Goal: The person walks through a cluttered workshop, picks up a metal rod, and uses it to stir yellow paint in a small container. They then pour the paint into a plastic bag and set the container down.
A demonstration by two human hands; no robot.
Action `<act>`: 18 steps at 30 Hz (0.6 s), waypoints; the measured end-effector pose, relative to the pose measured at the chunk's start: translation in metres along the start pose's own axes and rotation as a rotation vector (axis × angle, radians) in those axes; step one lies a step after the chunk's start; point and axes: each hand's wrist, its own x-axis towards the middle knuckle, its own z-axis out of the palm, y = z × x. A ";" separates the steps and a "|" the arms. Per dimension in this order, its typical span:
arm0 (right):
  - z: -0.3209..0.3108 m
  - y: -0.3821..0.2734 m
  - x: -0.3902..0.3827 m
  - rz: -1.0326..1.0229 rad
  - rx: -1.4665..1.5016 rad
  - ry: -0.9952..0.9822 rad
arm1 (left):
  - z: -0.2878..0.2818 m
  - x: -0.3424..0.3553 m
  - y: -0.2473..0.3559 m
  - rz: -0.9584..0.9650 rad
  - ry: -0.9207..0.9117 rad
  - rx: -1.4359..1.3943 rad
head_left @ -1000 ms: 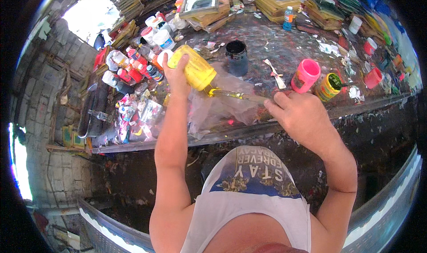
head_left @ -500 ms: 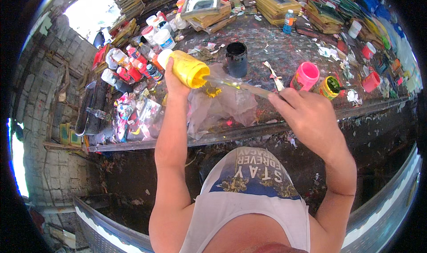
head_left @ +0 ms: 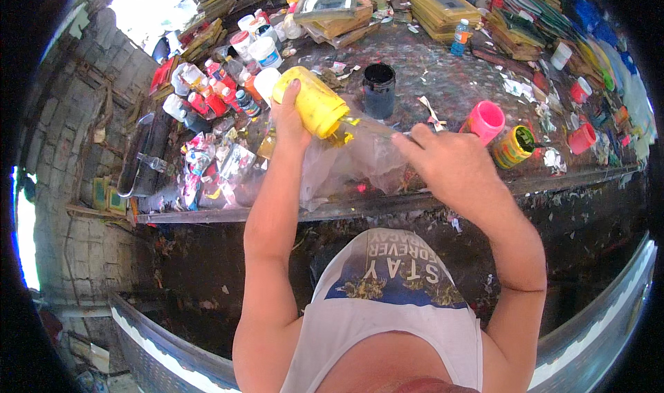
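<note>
Left hand (head_left: 289,120) grips the tilted yellow tub (head_left: 317,104), likely light and paint-slick, best held mid-body; right hand (head_left: 448,161) pinches a thin, probably springy spatula (head_left: 378,129).

Worktable (head_left: 445,70): dark, paint-stained top. Block wall (head_left: 77,185): grey, left of the worktable. Bright opening (head_left: 153,11): glaring daylight, beyond the worktable's far left corner. Narrow bright gap (head_left: 25,234): farther left of the worktable. Floor (head_left: 207,272): dark, scrap-littered, on the worktable's near side. Perforated panel (head_left: 169,348): nearer than the worktable, perhaps a seat.
</note>
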 end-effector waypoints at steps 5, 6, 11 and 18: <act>-0.029 0.009 -0.013 -0.020 -0.034 -0.014 | -0.014 0.013 -0.006 0.043 -0.034 0.044; -0.032 0.008 -0.015 -0.004 -0.042 -0.049 | -0.015 0.017 -0.008 0.064 -0.037 0.057; -0.016 0.007 -0.033 -0.016 -0.032 -0.018 | -0.012 0.027 -0.007 0.042 -0.031 0.058; -0.039 0.011 -0.051 0.008 -0.046 -0.010 | -0.024 0.041 0.003 -0.277 0.013 -0.319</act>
